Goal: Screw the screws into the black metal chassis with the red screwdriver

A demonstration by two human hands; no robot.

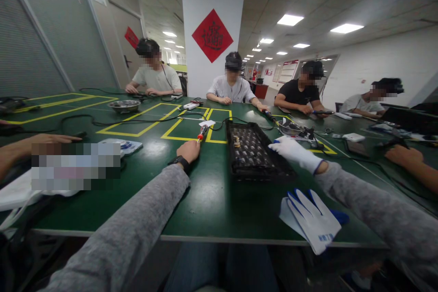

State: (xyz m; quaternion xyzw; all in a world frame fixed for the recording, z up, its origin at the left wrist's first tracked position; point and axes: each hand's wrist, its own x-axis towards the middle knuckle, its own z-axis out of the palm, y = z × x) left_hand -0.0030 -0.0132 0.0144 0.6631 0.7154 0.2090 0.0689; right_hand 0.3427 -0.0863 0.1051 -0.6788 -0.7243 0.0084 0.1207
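My left hand (pixel 189 151), bare with a dark watch on the wrist, is closed around a screwdriver (pixel 202 133). Its red and clear handle sticks out beyond my fingers, over the green tabletop. A small white piece (pixel 206 123) lies just beyond it. My right hand (pixel 294 151) wears a white work glove with blue on it. It reaches to the right rim of a black tray (pixel 278 171), fingers stretched out over the edge. Rows of small shiny parts fill the tray, with a few brass-coloured pieces (pixel 236 140) at its left side.
A spare white-and-blue glove (pixel 316 223) lies at the front edge. A metal bowl (pixel 125 106) stands at the far left. Cables, yellow tape outlines and a white power strip (pixel 190 106) are on the table. Several people sit around it; a co-worker's hand (pixel 51 140) is at left.
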